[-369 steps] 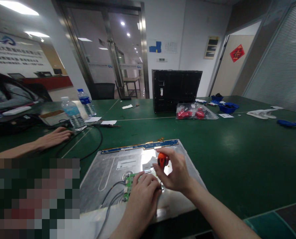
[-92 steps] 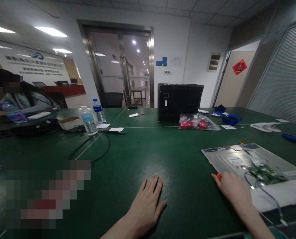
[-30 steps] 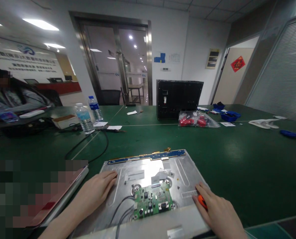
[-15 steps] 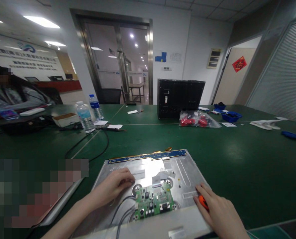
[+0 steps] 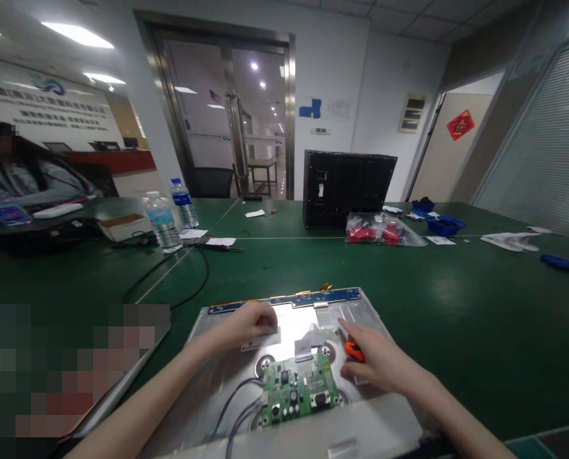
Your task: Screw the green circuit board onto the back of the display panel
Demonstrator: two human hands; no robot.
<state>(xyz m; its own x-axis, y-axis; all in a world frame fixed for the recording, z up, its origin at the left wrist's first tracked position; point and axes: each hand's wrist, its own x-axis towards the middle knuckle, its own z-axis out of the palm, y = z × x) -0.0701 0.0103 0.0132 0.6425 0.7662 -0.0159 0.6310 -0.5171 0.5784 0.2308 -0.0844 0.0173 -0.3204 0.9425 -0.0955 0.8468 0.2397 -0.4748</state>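
A silver metal display panel lies back side up in front of me. A green circuit board with black cables sits on its middle, and a narrow blue circuit strip runs along the far edge. My left hand is over the panel's upper left part, fingers curled together; whatever is in them is hidden. My right hand grips an orange-handled screwdriver, its dark shaft pointing up and left near the clear tape. The index finger stretches along the tool.
Water bottles, a small box and a black cable lie to the left. A black monitor housing stands at the back, a bag with red items before it. A person sits at far left.
My right hand has moved left and away from me with the screwdriver, from the panel's right edge to near the tape. My left hand has shifted slightly right and farther away.
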